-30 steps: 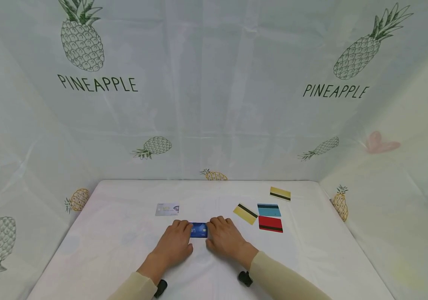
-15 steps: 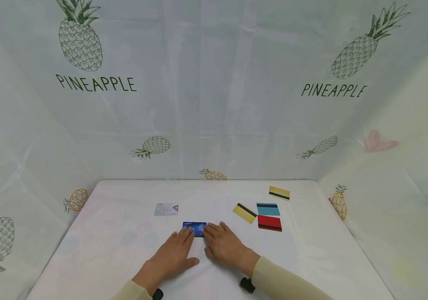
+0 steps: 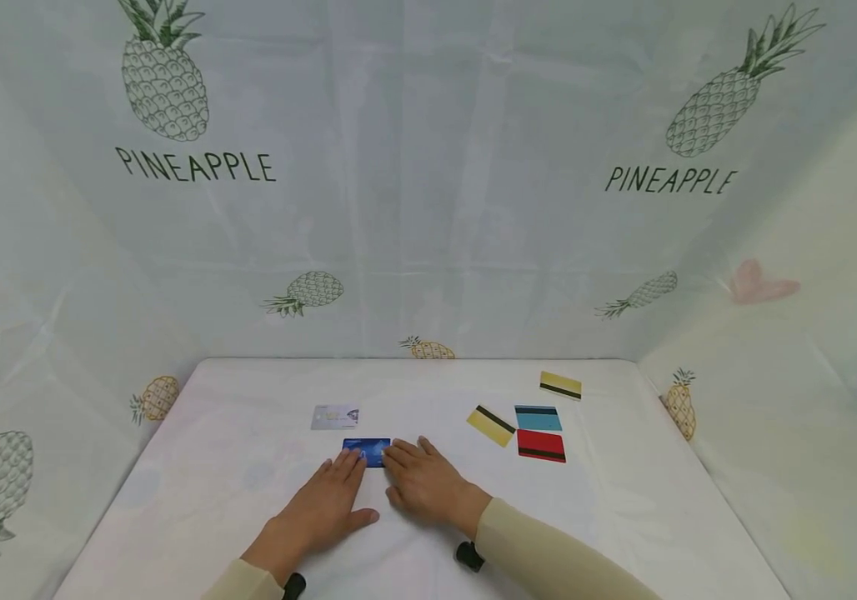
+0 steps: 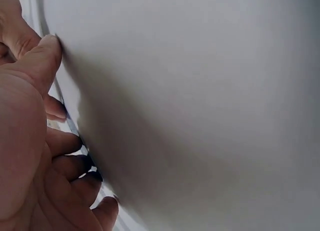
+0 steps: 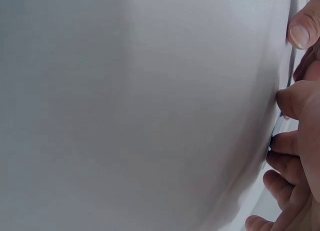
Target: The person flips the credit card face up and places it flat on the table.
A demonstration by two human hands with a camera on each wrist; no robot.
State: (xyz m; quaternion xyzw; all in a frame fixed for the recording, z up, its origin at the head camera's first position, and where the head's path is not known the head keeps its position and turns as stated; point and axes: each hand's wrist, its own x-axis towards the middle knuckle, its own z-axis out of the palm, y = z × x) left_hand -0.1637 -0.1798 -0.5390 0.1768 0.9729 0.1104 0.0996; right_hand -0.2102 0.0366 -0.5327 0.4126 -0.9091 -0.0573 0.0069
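A blue bank card point(image 3: 373, 448) lies flat on the white-covered table in the head view. My left hand point(image 3: 323, 502) spreads its straight fingers over the card's left and lower part, thumb stretched out to the right. At the card's right end, the fingertips of my right hand point(image 3: 428, 483) press down, its fingers slightly bent and the thumb tucked in below. Both wrist views show the fingertips low against the table surface. Just beyond the blue card, up and to the left, lies a silver-grey card point(image 3: 334, 417).
On the right lie a tilted gold card point(image 3: 490, 426), a light blue card point(image 3: 538, 419) and a red card point(image 3: 541, 447), with another gold card point(image 3: 560, 385) farther back. These show dark stripes. Pineapple-printed cloth point(image 3: 428, 208) walls the table point(image 3: 623, 517) behind and at both sides.
The blue card has slid left and slightly away, with both hands moving along. My left hand has gone from curled at the card's left end to laid straight over it.
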